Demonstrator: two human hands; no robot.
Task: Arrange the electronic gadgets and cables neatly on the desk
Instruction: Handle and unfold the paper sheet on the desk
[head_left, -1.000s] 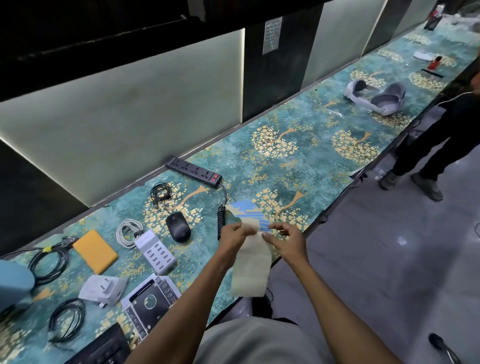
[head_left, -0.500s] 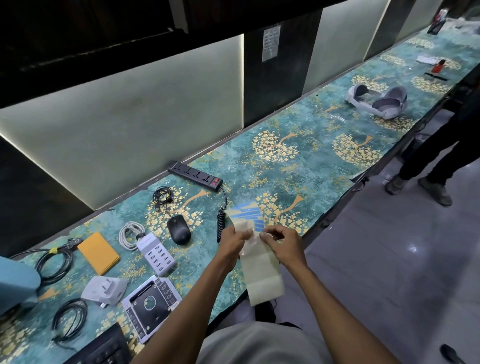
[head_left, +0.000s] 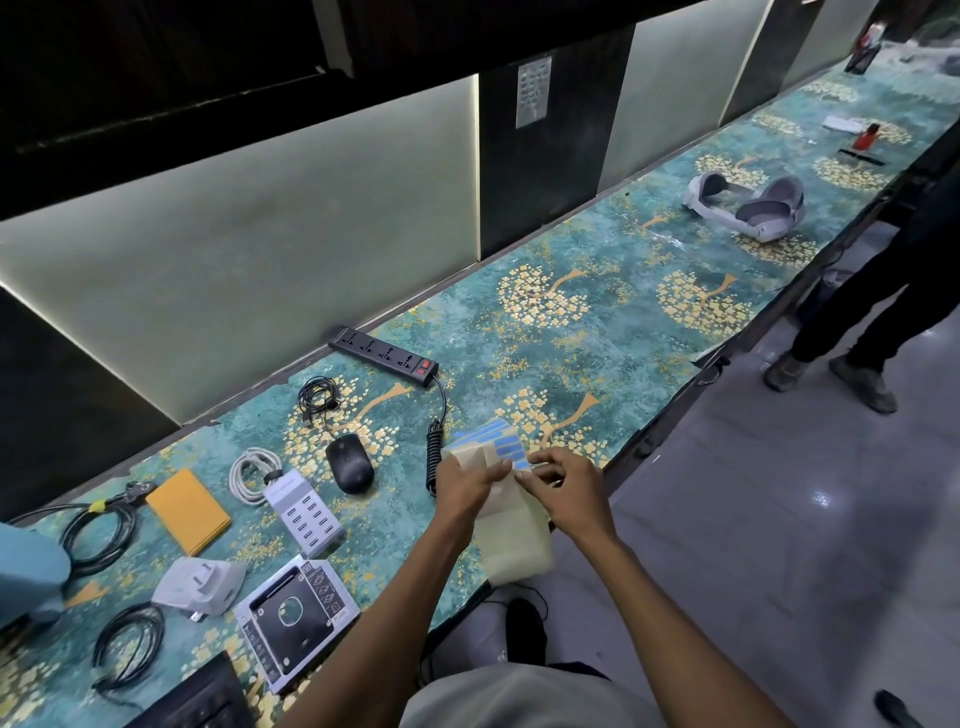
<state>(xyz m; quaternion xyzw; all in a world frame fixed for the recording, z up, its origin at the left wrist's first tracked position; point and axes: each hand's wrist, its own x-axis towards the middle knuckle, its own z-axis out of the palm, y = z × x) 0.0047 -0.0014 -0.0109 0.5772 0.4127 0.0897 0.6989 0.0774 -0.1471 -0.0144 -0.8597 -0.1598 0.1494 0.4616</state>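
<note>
My left hand (head_left: 470, 483) and my right hand (head_left: 566, 486) both pinch a cream backing sheet of blue stickers (head_left: 511, 535) over the desk's front edge; its lower end hangs past the edge. On the teal patterned desk (head_left: 597, 353) lie a black power strip (head_left: 384, 356) with a coiled cord (head_left: 434, 452), a black mouse (head_left: 349, 463), a thin black cable bundle (head_left: 317, 395), a white coiled cable (head_left: 254, 470), a white multi-port USB charger (head_left: 304, 512), an orange pouch (head_left: 188, 510), a white adapter (head_left: 200, 587) and a boxed drive caddy (head_left: 296, 621).
Black cable coils lie at far left (head_left: 96, 525) and lower left (head_left: 127, 644). A keyboard corner (head_left: 197, 699) shows at the bottom. A grey-white headset (head_left: 748, 200) rests farther along the desk. A person's legs (head_left: 857, 332) stand at right on the floor.
The sheet has been drawn up and its fold tightened between my hands; my fingers now pinch near a blue sticker. The view has shifted slightly.
</note>
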